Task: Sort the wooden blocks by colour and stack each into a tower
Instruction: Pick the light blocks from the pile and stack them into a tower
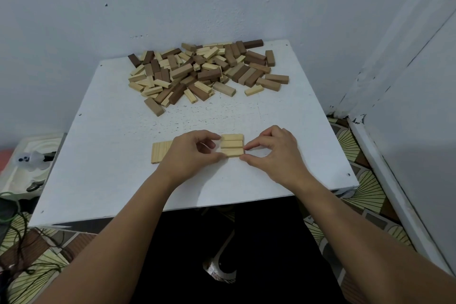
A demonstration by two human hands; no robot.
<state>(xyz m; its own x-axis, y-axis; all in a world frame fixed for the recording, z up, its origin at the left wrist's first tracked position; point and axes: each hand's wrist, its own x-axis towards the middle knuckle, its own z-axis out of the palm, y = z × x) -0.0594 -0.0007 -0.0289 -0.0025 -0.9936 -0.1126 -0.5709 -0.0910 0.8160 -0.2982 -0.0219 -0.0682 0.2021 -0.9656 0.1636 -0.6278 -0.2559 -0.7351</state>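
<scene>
Three light wooden blocks (pixel 232 145) lie side by side as a flat layer near the front of the white table (pixel 103 155). My left hand (pixel 190 153) pinches the layer's left end between thumb and fingers. My right hand (pixel 274 153) pinches its right end. A second flat layer of light blocks (pixel 161 152) lies just left of my left hand, partly hidden by it. A big mixed pile of light and dark brown blocks (pixel 204 71) sits at the back of the table.
The table stands in a corner, with a wall behind and another at the right. A patterned floor, cables (pixel 14 224) and a white box (pixel 32 163) lie to the left. The table's front edge is close to my forearms.
</scene>
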